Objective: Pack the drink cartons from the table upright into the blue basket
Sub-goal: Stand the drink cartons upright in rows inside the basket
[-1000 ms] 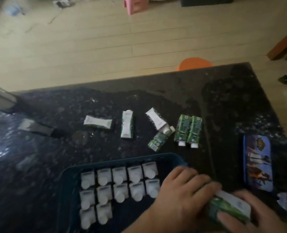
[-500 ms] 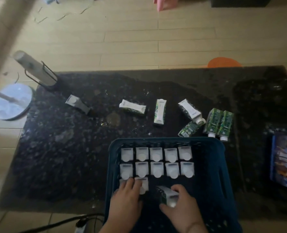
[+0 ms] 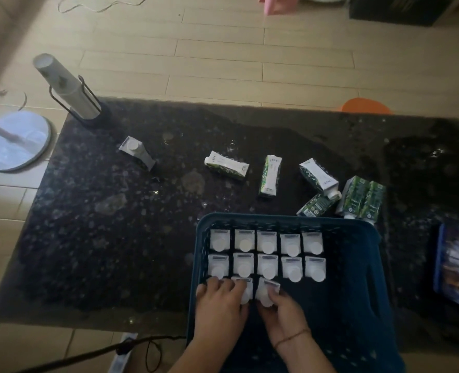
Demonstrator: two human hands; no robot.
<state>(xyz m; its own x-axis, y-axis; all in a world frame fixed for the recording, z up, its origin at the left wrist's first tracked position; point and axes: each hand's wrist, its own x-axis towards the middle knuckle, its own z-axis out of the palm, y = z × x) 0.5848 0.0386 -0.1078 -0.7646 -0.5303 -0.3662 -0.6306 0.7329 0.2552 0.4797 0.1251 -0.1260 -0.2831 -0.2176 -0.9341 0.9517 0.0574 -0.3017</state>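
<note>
Cartons: thirteen white-capped upright drink cartons (image 3: 267, 242) stand in the blue plastic lattice basket (image 3: 357, 292), in rows of five, five and three. Seven green-and-white cartons (image 3: 270, 175) remain outside on the black speckled stone table (image 3: 115, 238), over pale plank flooring. Left hand (image 3: 219, 302) rests flat on the third row; right hand (image 3: 282, 312) grips the newest carton (image 3: 267, 290).

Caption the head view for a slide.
Both hands seat a carton in the blue basket's third row; six more lie on the table.
</note>
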